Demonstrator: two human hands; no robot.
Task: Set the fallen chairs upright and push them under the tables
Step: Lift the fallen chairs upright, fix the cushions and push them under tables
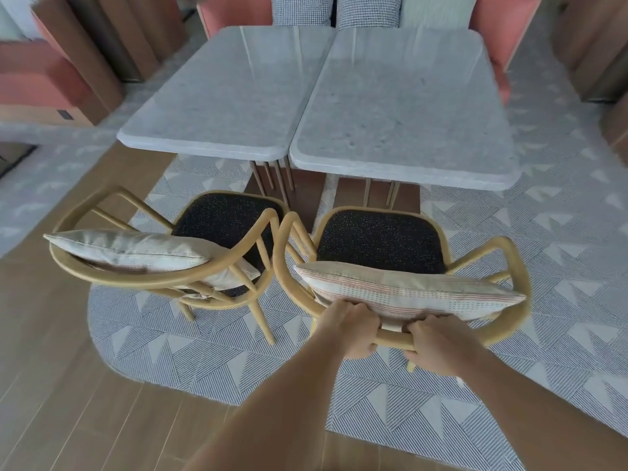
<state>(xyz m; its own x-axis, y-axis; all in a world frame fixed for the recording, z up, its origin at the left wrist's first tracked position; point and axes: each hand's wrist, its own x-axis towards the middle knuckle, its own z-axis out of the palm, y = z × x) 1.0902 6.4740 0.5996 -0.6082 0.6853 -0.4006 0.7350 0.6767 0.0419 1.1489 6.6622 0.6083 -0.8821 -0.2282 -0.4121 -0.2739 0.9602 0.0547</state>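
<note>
Two yellow bentwood chairs with dark speckled seats stand upright in front of two grey marble tables. The right chair (509,253) faces the right table (404,107), its seat just short of the table's front edge. A striped cushion (407,290) leans against its back. My left hand (353,329) and my right hand (438,346) both grip the top rail of this chair's back, close together. The left chair (102,205) stands angled before the left table (221,93), with a pale cushion (132,248) on its backrest. The two chairs' armrests touch.
A patterned grey rug (543,351) lies under chairs and tables, on a wooden floor (68,402). Coral upholstered benches (34,79) and checked cushions (302,8) stand behind the tables. Wooden panels flank both sides.
</note>
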